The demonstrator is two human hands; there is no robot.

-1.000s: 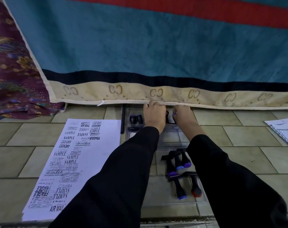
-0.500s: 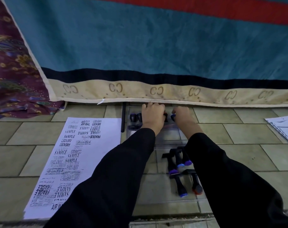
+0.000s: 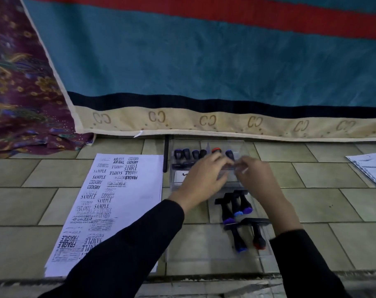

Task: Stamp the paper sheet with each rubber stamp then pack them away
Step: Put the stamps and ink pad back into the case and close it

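My left hand (image 3: 201, 175) and right hand (image 3: 254, 176) pinch a clear case edge; five loose rubber stamps (image 3: 236, 206) lie just toward me, right hand nearer, handles lengthwise

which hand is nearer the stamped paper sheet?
Left. The left hand hovers over the clear stamp box, just right of the paper sheet. The right hand is further right, beyond the left hand.
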